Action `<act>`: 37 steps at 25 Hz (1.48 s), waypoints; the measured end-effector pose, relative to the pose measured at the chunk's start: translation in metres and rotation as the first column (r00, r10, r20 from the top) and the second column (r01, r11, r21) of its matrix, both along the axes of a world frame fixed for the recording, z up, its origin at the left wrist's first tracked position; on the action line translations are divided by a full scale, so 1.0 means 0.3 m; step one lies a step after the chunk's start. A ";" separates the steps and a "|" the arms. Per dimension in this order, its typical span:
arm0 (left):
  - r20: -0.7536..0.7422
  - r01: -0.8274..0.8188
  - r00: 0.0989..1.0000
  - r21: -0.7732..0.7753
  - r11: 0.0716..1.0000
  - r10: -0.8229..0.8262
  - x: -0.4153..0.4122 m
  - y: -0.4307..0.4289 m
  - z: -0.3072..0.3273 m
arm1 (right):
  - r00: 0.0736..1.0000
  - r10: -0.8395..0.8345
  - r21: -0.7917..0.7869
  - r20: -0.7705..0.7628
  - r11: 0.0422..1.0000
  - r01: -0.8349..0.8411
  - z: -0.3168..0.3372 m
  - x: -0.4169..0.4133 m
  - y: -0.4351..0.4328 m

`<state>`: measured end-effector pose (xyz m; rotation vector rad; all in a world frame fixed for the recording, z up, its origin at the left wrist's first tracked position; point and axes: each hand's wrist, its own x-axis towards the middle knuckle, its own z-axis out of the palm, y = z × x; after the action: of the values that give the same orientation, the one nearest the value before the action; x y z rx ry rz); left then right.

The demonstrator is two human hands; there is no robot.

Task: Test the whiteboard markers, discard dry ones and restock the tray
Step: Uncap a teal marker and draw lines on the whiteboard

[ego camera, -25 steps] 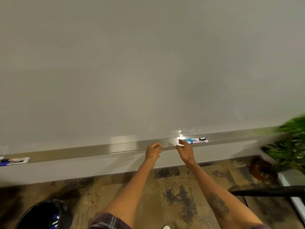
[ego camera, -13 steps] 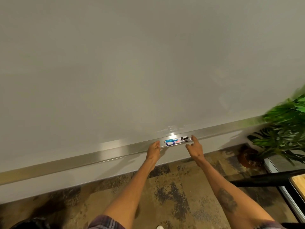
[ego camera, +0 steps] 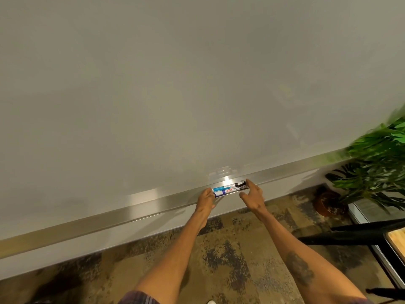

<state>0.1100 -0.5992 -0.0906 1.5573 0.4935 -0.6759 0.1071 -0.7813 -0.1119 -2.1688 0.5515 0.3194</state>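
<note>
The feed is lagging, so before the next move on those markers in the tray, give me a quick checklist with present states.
1. Two markers lying side by side in the tray: ok.
2. Caps on both markers: cannot tell.
3. Left hand at the markers' left end: ok. Whether it has a grip on them: cannot tell.
4. Right hand at their right end, fingers open, holding nothing: ok.
5. Bare whiteboard above the tray for a test stroke: ok.
</note>
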 end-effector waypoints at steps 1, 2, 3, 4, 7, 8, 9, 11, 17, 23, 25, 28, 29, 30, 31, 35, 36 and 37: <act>0.001 -0.009 1.000 -0.008 1.000 0.009 0.004 0.000 -0.003 | 1.000 -0.006 0.007 0.011 1.000 0.006 -0.004 0.001 -0.002; 0.000 -0.031 1.000 -0.028 0.999 0.031 0.005 0.004 0.005 | 0.999 -0.021 0.012 0.026 1.000 0.020 0.001 0.001 0.001; -0.001 -0.043 0.999 -0.041 0.998 0.043 0.007 0.010 0.010 | 0.998 -0.035 0.016 0.061 0.999 0.034 0.008 0.001 0.008; 0.001 -0.067 0.998 -0.058 0.996 0.068 0.007 0.017 0.016 | 0.994 -0.055 0.018 0.099 0.998 0.053 0.023 0.001 0.021; 0.032 -0.109 0.993 -0.082 0.991 0.112 -0.002 0.048 0.042 | 0.950 -0.188 0.094 0.249 0.981 0.170 0.070 0.003 0.078; 0.047 -0.111 0.992 -0.085 0.990 0.115 -0.008 0.061 0.057 | 0.927 -0.240 0.133 0.289 0.969 0.209 0.099 0.002 0.108; 0.059 -0.101 0.993 -0.079 0.992 0.106 -0.016 0.075 0.075 | 0.898 -0.294 0.169 0.326 0.953 0.251 0.122 0.003 0.138; 0.078 -0.066 0.994 -0.065 0.996 0.071 -0.039 0.110 0.109 | 0.841 -0.385 0.233 0.381 0.920 0.316 0.171 0.001 0.204; 0.099 0.088 0.992 -0.039 0.995 -0.083 -0.125 0.301 0.198 | 0.740 -0.532 0.425 0.411 0.830 0.360 0.303 -0.033 0.434; 0.114 0.072 0.989 0.168 0.983 -0.092 -0.182 0.559 0.250 | 0.815 -0.342 0.402 0.468 0.904 0.148 0.329 -0.138 0.744; 0.199 -0.141 0.973 0.090 0.986 0.121 -0.181 0.656 0.278 | 0.839 -0.203 0.358 0.505 0.934 0.010 0.332 -0.173 0.865; 0.281 -0.300 0.906 -0.106 0.948 0.318 -0.192 0.794 0.336 | 0.815 -0.002 0.266 0.579 0.946 -0.186 0.356 -0.214 1.041; 0.304 -0.320 0.886 -0.143 0.937 0.349 -0.198 0.834 0.357 | 0.794 0.067 0.218 0.604 0.945 -0.245 0.368 -0.222 1.096; 0.326 -0.344 0.865 -0.168 0.924 0.381 -0.207 0.872 0.378 | 0.772 0.134 0.168 0.621 0.940 -0.298 0.382 -0.227 1.149; 0.348 -0.372 0.841 -0.184 0.910 0.414 -0.216 0.905 0.397 | 0.755 0.188 0.132 0.628 0.931 -0.341 0.400 -0.232 1.198; 0.398 -0.510 0.724 -0.242 0.825 0.564 -0.238 1.054 0.473 | 0.723 0.253 0.140 0.643 0.889 -0.436 0.486 -0.240 1.374; 0.396 -0.524 0.701 -0.278 0.805 0.593 -0.244 1.083 0.498 | 0.726 0.232 0.170 0.648 0.885 -0.434 0.506 -0.243 1.407; 0.397 -0.534 0.677 -0.314 0.785 0.620 -0.250 1.113 0.524 | 0.731 0.216 0.184 0.647 0.886 -0.425 0.534 -0.247 1.443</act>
<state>0.0350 -0.2653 0.0666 1.2323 0.4952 0.1757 0.0329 -0.3483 0.0482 -1.8830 -0.2524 -0.1221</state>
